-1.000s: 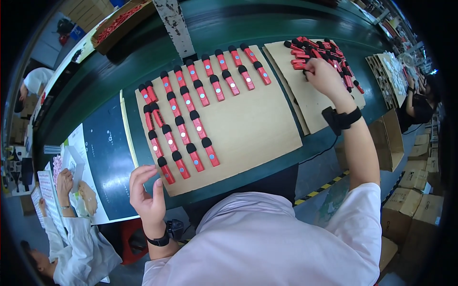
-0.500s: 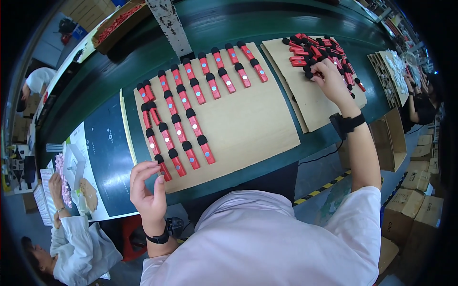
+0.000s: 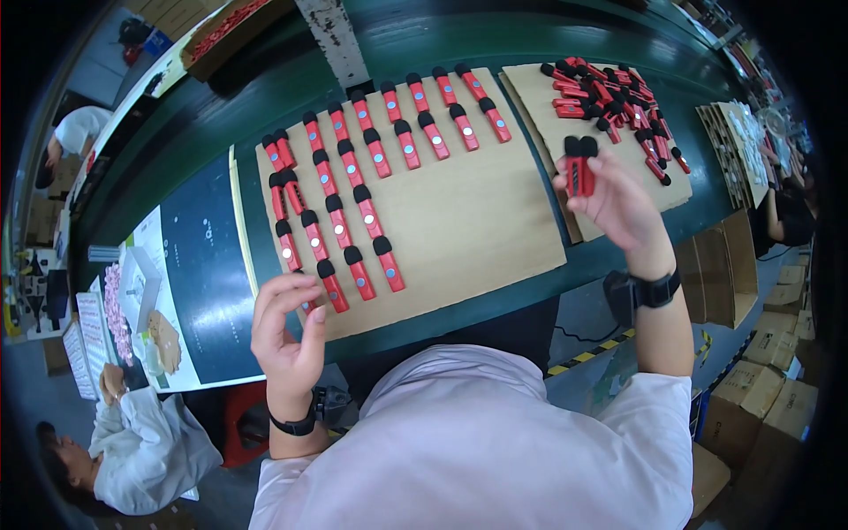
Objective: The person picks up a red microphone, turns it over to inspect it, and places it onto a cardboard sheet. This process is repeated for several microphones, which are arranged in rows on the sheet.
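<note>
Two small red clip-style microphones with black foam tops (image 3: 579, 170) are pinched side by side in my right hand (image 3: 620, 201), raised over the near part of the right cardboard. Behind it lies a jumbled heap of the same red microphones (image 3: 609, 93). On the left cardboard sheet (image 3: 477, 212), similar microphones (image 3: 368, 216) stand out in slanting rows, most showing a round white or pale blue dot. My left hand (image 3: 290, 331) hovers at that sheet's near-left corner, fingers curved and apart, holding nothing. It partly hides the nearest microphone of the left row.
A green workbench (image 3: 424, 44) carries both cardboards, with a metal post (image 3: 334, 44) at its far side. A box of red parts (image 3: 221, 37) stands at the far left. A person in white (image 3: 155, 450) sits at left; cartons (image 3: 746, 380) stack at right.
My right hand has lifted away from the heap and come nearer, now with two microphones in it. My left hand stays at the sheet's corner. The view has shifted slightly.
</note>
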